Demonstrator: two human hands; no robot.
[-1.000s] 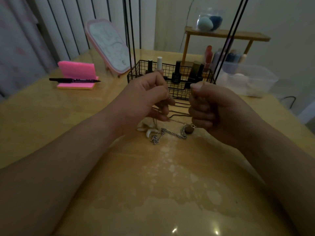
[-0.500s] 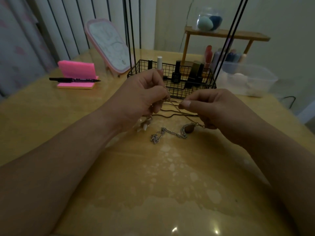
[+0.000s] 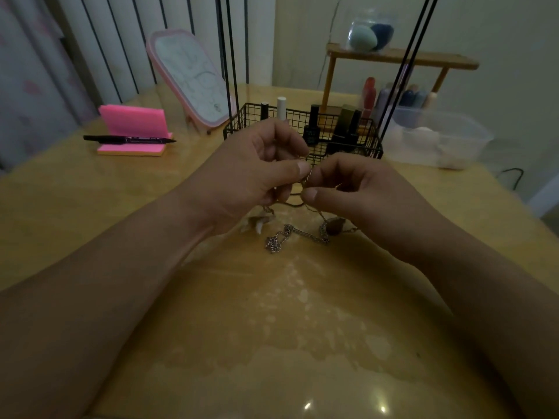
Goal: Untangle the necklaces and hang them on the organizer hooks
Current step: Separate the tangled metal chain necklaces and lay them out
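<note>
On the glossy wooden table, a kinked silver chain and round brown pendant lie tangled. Just above, left hand and right hand each pinch a fine strand, thumb to forefinger, before a black wire basket.

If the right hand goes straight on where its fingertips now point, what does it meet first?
Most likely the thumb of the left hand: the right hand points leftward at it, with only the thin silver chain, pinched by both, between them. Depth is unclear.
</note>
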